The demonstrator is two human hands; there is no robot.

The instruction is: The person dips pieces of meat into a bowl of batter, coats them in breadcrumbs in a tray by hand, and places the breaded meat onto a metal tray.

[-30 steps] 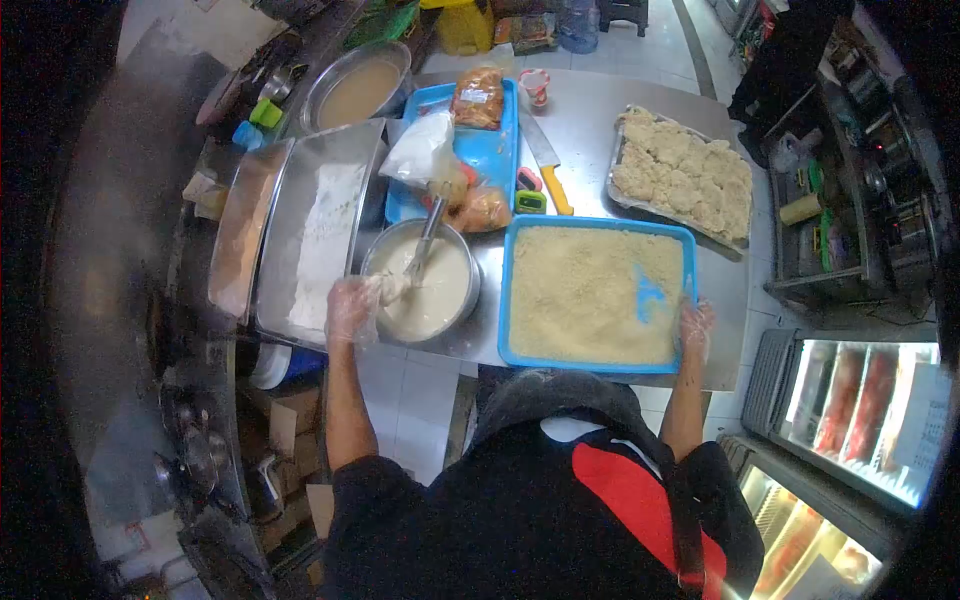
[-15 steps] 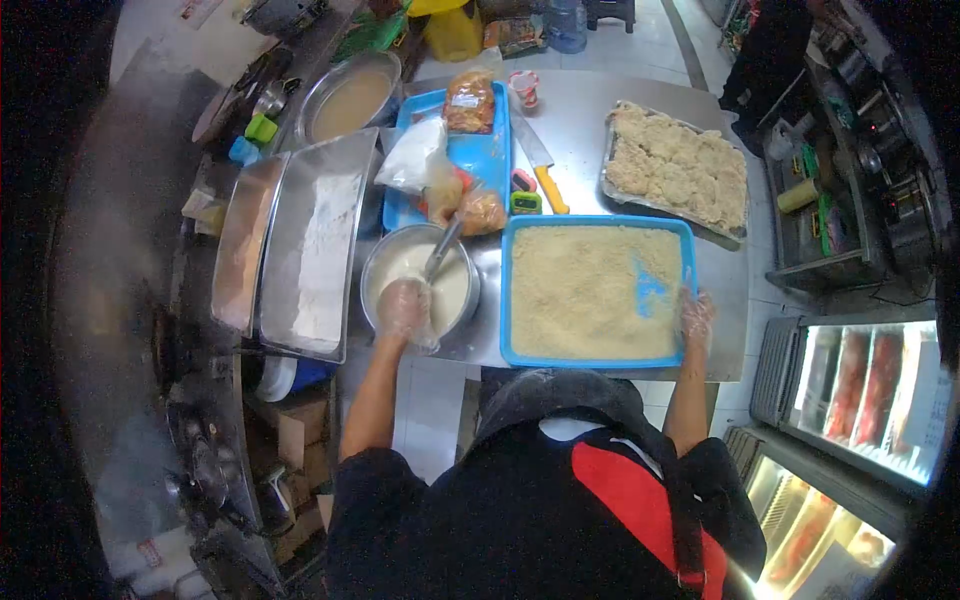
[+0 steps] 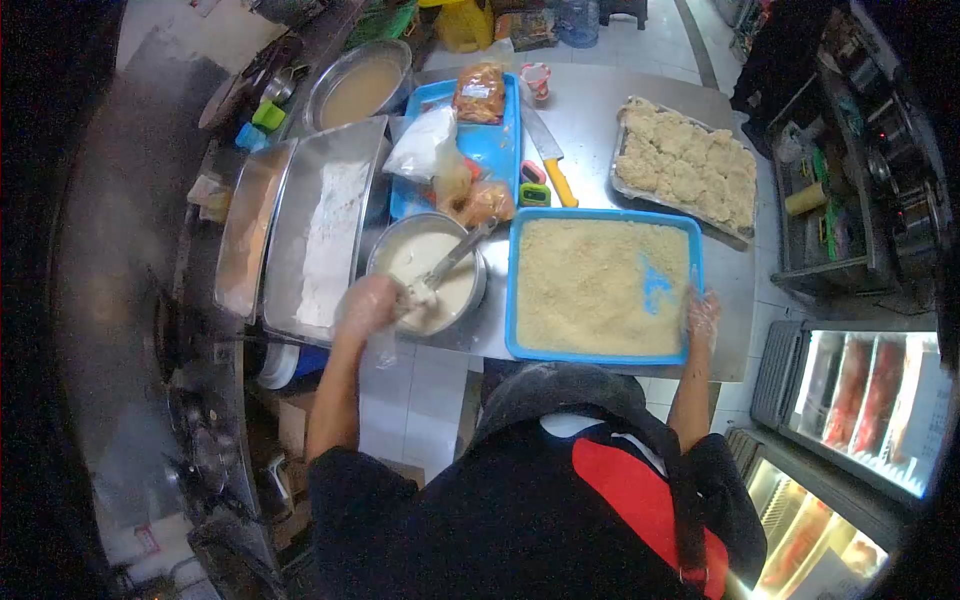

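Observation:
My left hand [image 3: 372, 303], in a clear plastic glove, is at the left rim of a metal bowl [image 3: 478, 292] of pale batter [image 3: 408, 250]. Its fingers are closed beside a white, batter-coated lump [image 3: 422, 297]; what they grip is blurred. A metal utensil [image 3: 460, 252] leans in the bowl, its handle toward the upper right. My right hand [image 3: 703, 315], also gloved, grips the right rim of a blue tray [image 3: 600, 355]. Pale crumbs [image 3: 590, 285] fill this tray, with a bare blue patch near the right side.
Left of the bowl stand deep metal pans, one with white powder [image 3: 335, 235]. Behind are a blue tray [image 3: 490, 145] of bagged food, a yellow-handled knife [image 3: 550, 160] and a green timer [image 3: 534, 194]. A tray of crumb-coated pieces [image 3: 690, 165] sits back right. Lit fridges [image 3: 865, 400] stand at right.
My left hand has moved left from inside the bowl to its left rim. The utensil now leans lower to the right. My right hand remains on the tray's rim.

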